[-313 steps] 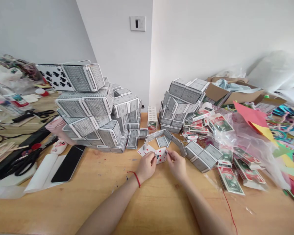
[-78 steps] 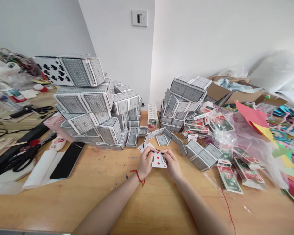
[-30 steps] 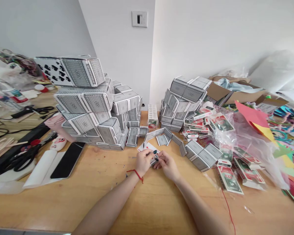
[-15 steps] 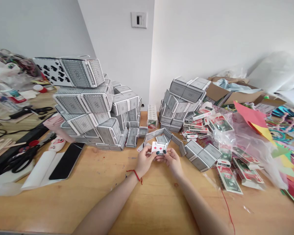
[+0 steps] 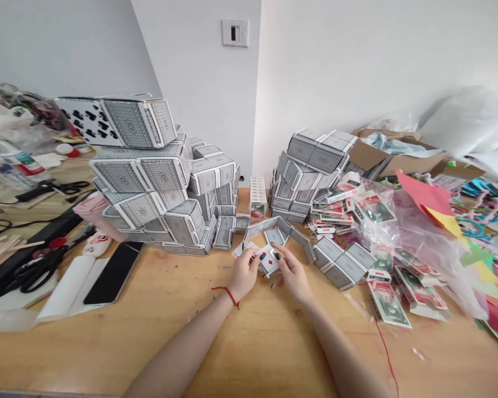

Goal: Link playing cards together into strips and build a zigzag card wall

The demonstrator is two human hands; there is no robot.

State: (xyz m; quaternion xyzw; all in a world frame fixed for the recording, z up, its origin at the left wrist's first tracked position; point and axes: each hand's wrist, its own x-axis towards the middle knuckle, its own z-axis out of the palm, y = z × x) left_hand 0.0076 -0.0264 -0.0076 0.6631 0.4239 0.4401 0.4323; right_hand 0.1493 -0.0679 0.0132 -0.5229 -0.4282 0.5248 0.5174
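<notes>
A playing card point(image 5: 267, 263) with red diamonds is held in my left hand point(image 5: 244, 272), tilted, the thumb on its face. At the card's upper right edge, the thumb and index finger of my right hand point(image 5: 294, 276) pinch it, while the lower fingers hang apart beneath. Just beyond my hands lies a partly joined ring of folded playing cards point(image 5: 299, 243). One loose card point(image 5: 238, 250) is beside my left fingers, partly hidden.
Tall stacks of folded-card blocks rise at the left point(image 5: 161, 177) and right point(image 5: 311, 166). A phone point(image 5: 113, 273) and scissors point(image 5: 45, 265) lie left. Card boxes point(image 5: 388, 304), plastic wrap and coloured paper point(image 5: 427, 202) crowd the right. A red thread point(image 5: 384, 342) trails near the front.
The diamond card has turned from level to tilted. My right hand has shifted its fingers up to the card's upper right edge, and its lower fingers have come away from underneath.
</notes>
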